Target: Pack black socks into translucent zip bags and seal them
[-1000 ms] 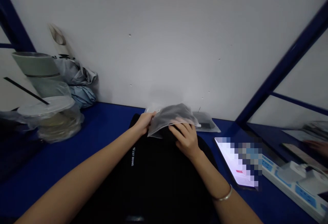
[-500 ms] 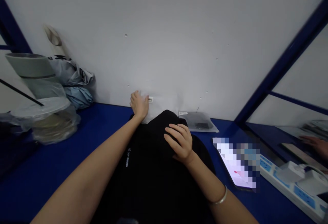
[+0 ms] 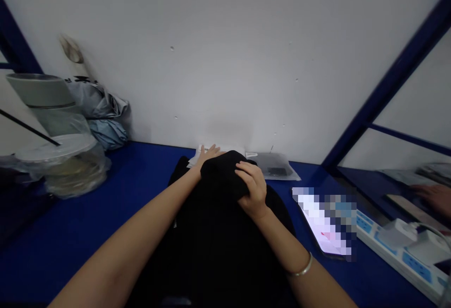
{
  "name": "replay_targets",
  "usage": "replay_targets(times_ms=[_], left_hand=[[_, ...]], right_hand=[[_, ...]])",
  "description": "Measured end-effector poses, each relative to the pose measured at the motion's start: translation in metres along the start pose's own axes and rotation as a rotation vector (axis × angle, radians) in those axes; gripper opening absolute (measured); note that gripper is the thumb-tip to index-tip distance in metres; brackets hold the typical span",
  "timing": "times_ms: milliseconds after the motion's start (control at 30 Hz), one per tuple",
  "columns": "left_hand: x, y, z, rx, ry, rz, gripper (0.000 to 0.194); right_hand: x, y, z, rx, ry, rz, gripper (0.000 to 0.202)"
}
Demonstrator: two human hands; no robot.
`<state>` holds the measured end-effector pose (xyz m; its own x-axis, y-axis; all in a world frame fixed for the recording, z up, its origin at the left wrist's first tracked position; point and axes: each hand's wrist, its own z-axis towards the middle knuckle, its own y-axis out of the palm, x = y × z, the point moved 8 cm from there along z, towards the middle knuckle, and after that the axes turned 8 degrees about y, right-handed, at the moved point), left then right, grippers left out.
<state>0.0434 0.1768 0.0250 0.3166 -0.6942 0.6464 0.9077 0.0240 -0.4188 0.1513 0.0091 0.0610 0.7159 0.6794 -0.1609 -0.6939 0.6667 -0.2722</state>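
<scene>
A black cloth item, maybe a bag or garment, spreads over the blue table in front of me. My left hand lies at its far edge with the fingers spread, on a pale plastic packet by the wall. Part of that hand is behind the raised black fabric. My right hand has its fingers curled over the right side of the raised fabric and grips it. Just right of the fabric lies a clear pouch with a dark item inside.
On the blue table, a lit phone and a power strip with plugs lie right. Left are a lidded cup in plastic, a grey-green container and a folded umbrella. Another person's hand shows far right.
My left hand has come down and to the right, and the packet it held up now lies low by the wall. The black fabric is bunched higher under my right hand, whose fingers have curled in.
</scene>
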Motion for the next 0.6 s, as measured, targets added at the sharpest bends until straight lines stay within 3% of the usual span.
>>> replay_targets(times_ms=[100,200,300,400,500,600], left_hand=[[0.014,-0.002,0.001,-0.067,0.001,-0.036,0.012],[0.031,-0.006,-0.011,-0.112,-0.027,-0.137,0.025],[0.042,0.001,-0.034,-0.233,-0.175,-0.514,0.038],[0.052,-0.004,-0.05,-0.213,-0.256,-0.576,0.051],[0.061,-0.007,-0.059,-0.203,-0.339,-0.571,0.037],[0.062,-0.009,-0.066,-0.152,-0.439,-0.637,0.028]], right_hand=[[0.017,-0.011,0.002,0.124,0.213,0.083,0.029],[0.042,-0.024,-0.001,0.299,0.543,0.164,0.023],[0.061,-0.026,-0.008,0.383,0.815,0.295,0.015],[0.07,-0.01,-0.01,0.306,0.972,0.573,0.022],[0.068,0.016,-0.014,0.095,1.121,0.839,0.032],[0.063,0.036,-0.021,-0.13,1.242,0.957,0.036]])
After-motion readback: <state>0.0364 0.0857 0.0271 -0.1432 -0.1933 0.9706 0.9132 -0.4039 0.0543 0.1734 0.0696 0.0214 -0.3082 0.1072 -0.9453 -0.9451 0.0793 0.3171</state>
